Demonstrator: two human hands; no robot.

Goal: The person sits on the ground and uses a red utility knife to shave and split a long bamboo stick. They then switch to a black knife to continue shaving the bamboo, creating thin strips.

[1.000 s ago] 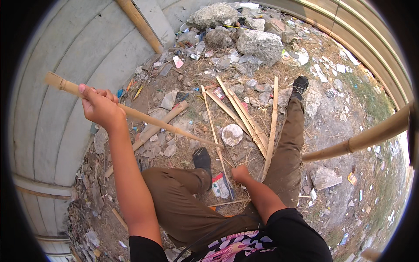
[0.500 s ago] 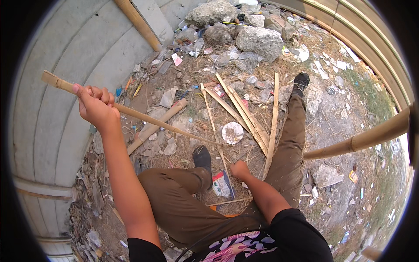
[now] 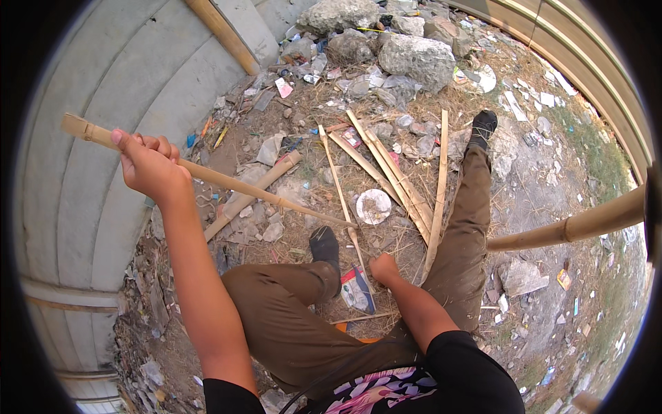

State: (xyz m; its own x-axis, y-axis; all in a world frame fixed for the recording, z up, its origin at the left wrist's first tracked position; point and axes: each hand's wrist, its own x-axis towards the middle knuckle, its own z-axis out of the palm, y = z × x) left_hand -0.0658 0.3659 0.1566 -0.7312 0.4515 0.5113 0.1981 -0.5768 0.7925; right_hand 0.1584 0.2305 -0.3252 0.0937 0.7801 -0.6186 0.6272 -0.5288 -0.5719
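- Bamboo stick (image 3: 262, 193) is slanting from ten o'clock, left hand (image 3: 153, 165) wrapping it firmly, seemingly for steadiness.
- Right hand (image 3: 384, 269), five o'clock, is curling closed, contents unclear.

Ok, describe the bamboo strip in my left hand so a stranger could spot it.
Find the grey wall on the left. Before it, your left hand grips a long, tan bamboo strip slanting down rightward. Unlike the strips lying on the ground, this one is held up.

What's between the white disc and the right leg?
Split bamboo strips lie on the ground between the white disc and right leg, seen in the head view.
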